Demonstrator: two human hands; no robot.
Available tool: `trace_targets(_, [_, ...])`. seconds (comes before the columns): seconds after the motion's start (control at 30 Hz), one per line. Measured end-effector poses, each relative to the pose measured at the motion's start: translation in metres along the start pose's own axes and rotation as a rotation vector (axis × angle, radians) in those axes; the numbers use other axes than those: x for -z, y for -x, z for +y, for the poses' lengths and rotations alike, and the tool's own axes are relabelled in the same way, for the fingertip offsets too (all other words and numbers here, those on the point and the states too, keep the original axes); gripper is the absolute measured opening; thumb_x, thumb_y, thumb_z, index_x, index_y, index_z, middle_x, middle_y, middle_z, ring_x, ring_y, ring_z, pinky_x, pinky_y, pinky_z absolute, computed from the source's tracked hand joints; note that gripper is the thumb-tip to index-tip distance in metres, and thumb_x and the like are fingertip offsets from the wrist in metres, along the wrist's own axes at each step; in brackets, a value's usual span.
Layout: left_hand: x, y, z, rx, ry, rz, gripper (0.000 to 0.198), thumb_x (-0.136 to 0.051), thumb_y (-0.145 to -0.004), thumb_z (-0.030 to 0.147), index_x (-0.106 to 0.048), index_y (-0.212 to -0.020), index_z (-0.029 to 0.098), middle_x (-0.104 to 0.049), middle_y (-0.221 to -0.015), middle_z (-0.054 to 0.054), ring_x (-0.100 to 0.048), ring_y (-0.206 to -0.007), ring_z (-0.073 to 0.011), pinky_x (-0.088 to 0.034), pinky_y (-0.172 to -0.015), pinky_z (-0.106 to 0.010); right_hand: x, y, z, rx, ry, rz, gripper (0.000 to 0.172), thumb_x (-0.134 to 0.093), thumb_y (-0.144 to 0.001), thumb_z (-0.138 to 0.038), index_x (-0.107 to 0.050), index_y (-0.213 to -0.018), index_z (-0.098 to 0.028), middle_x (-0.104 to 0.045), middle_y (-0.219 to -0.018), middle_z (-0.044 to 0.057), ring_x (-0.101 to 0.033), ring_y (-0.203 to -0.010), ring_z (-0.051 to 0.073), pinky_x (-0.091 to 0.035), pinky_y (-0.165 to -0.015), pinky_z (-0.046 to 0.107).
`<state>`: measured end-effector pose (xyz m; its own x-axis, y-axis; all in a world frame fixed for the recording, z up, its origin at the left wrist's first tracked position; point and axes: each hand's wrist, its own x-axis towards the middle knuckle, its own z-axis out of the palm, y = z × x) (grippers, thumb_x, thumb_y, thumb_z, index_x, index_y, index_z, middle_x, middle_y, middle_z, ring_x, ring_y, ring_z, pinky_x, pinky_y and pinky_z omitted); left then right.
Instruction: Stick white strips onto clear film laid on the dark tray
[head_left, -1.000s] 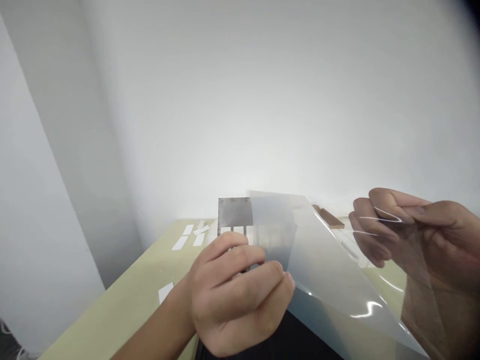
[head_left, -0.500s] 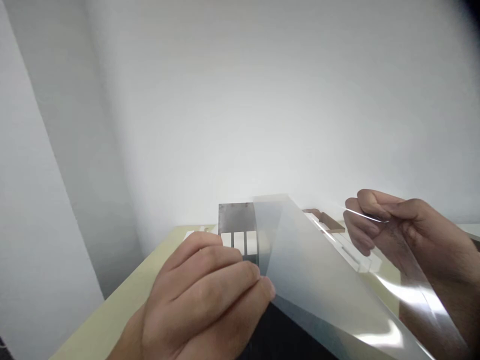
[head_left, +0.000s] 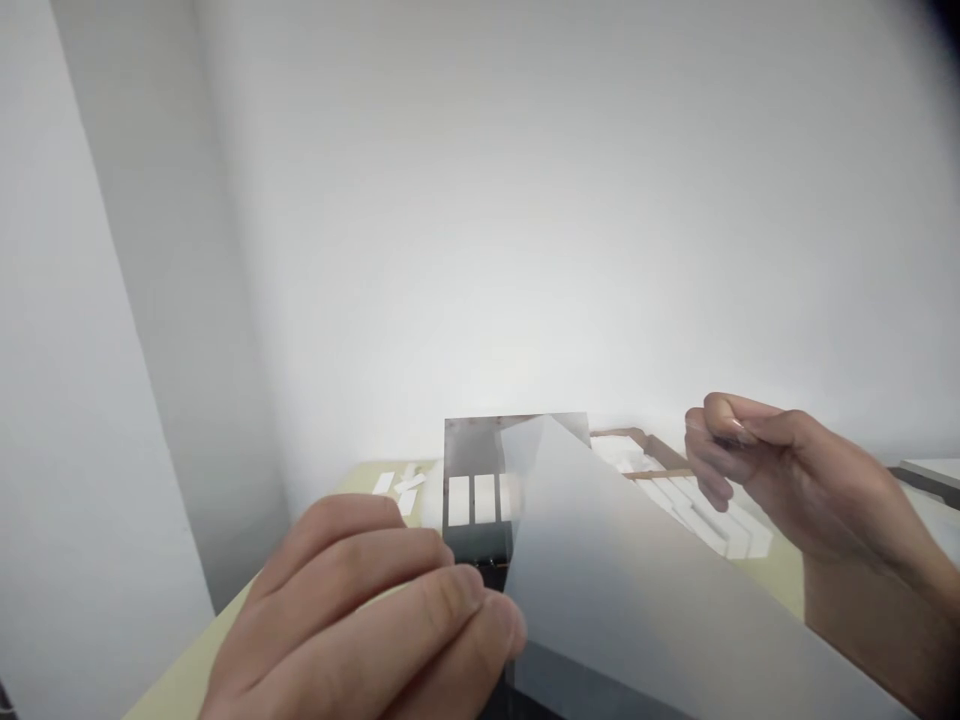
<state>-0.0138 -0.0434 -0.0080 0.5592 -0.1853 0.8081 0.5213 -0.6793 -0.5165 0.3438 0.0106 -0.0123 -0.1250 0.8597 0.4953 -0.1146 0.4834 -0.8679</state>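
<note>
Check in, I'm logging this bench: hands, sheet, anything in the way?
Left hand pinching translucent plastic sheet. Right hand raised, fingers pinched, clear of sheet. Sheet partly over dark plate with white strips.

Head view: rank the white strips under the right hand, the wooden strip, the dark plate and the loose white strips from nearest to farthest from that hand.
From the right hand:
1. White strips: just below its fingers.
2. Wooden strip: left of the fingers, behind those strips.
3. Dark plate: farther left, mid-table.
4. Loose white strips: table's far left.
</note>
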Motion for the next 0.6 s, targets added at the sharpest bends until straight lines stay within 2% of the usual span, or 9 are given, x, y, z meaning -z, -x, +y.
trace_targets(0.13, [0.003,0.001,-0.004,-0.076,-0.019,0.002,0.020,-0.068,-0.092,0.007,-0.075,-0.078,0.019,-0.066,-0.087,0.000,-0.064,-0.081,-0.0171,-0.053,-0.073,-0.041,0.005,-0.001,0.003,0.010,0.100,0.010,0.032,-0.045,-0.098,-0.034,-0.040,-0.069,-0.024,-0.042,-0.068,0.001,-0.045,-0.063,0.021,-0.040,-0.067,0.038])
trace_targets(0.23, [0.006,0.001,-0.002,-0.058,-0.028,0.014,0.017,-0.071,-0.089,0.006,-0.076,-0.080,0.020,-0.067,-0.088,0.000,-0.064,-0.082,-0.0175,-0.053,-0.074,-0.042,0.009,-0.002,0.006,0.019,0.188,0.016,0.032,-0.044,-0.100,-0.029,-0.037,-0.069,-0.024,-0.042,-0.069,0.001,-0.045,-0.066,0.022,-0.039,-0.072,0.039])
trace_targets(0.3, [0.007,0.000,-0.001,-0.063,-0.037,0.031,0.017,-0.072,-0.088,0.007,-0.076,-0.080,0.020,-0.067,-0.087,0.000,-0.064,-0.080,-0.0177,-0.053,-0.072,-0.043,0.011,-0.004,0.006,-0.002,0.190,0.032,0.032,-0.044,-0.099,-0.028,-0.036,-0.069,-0.023,-0.042,-0.070,0.001,-0.045,-0.066,0.022,-0.038,-0.070,0.039])
trace_targets(0.47, [0.008,-0.002,-0.002,-0.049,-0.052,0.066,0.022,-0.066,-0.091,0.007,-0.075,-0.077,0.021,-0.065,-0.083,0.000,-0.063,-0.077,-0.0173,-0.053,-0.073,-0.043,0.012,-0.011,0.006,-0.045,0.151,0.054,0.037,-0.045,-0.098,-0.039,-0.034,-0.067,-0.023,-0.033,-0.067,-0.001,-0.044,-0.064,0.021,-0.038,-0.065,0.037])
trace_targets(0.6, [0.011,0.011,-0.008,-0.042,-0.067,0.105,0.015,-0.067,-0.091,0.016,-0.079,-0.083,0.023,-0.066,-0.082,-0.003,-0.064,-0.075,-0.0214,-0.054,-0.071,-0.047,0.015,-0.016,0.008,-0.053,0.195,0.064,0.040,-0.048,-0.098,-0.045,-0.041,-0.066,-0.023,-0.040,-0.069,0.000,-0.045,-0.065,0.020,-0.040,-0.067,0.036])
